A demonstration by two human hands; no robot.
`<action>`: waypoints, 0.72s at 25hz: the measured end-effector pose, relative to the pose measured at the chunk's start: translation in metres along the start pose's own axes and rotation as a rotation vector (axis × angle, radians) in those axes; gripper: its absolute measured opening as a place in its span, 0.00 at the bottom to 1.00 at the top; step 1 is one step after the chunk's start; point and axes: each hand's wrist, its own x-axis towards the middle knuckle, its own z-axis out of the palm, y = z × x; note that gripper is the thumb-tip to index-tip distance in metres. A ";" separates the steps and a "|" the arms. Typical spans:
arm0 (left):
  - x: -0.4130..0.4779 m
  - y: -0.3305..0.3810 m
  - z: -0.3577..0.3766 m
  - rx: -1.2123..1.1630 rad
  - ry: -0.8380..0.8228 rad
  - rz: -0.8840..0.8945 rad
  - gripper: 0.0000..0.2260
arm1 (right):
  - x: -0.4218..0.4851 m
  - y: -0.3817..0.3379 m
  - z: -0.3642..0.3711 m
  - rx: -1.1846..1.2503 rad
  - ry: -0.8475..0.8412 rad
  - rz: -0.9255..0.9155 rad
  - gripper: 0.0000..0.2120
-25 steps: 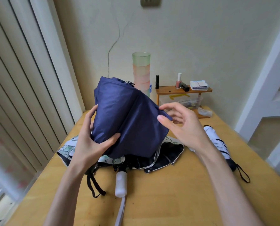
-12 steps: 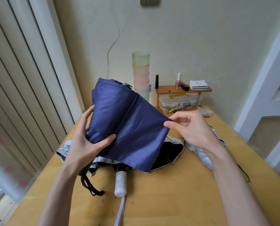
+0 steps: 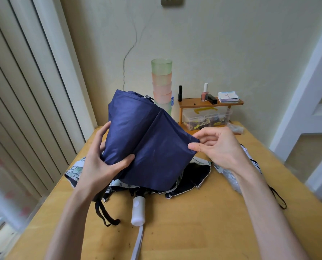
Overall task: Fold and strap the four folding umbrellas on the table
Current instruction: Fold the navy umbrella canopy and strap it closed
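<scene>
A navy blue folding umbrella (image 3: 148,141) is held up over the wooden table (image 3: 203,231), its tip pointing up and away. My left hand (image 3: 100,164) grips its bunched body from the left, thumb across the front. My right hand (image 3: 218,147) pinches the right corner of a spread fabric panel. Under it lies a loose umbrella (image 3: 192,177) with a black lining, floral outside and a white handle (image 3: 138,211). A white folded umbrella (image 3: 231,175) lies behind my right forearm, mostly hidden.
A stack of green and pink cups (image 3: 162,85) stands at the back by the wall. Beside it a small wooden shelf (image 3: 210,103) carries bottles and cards above a clear plastic box (image 3: 206,119). A black strap (image 3: 104,214) lies front left. Blinds run along the left.
My right hand closed from spread fingers into a pinch on the navy panel's corner and drew it out to the right. The left hand kept its grip.
</scene>
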 end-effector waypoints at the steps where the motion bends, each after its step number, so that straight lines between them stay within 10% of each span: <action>1: 0.000 -0.001 0.001 0.002 0.006 0.006 0.42 | 0.000 0.000 0.000 0.015 0.008 0.011 0.10; 10: 0.002 -0.001 0.007 -0.039 0.085 -0.032 0.42 | 0.000 -0.006 0.003 0.233 -0.018 0.044 0.22; 18: 0.003 0.002 0.024 -0.082 0.144 -0.059 0.40 | 0.004 0.003 0.042 0.377 0.239 0.110 0.12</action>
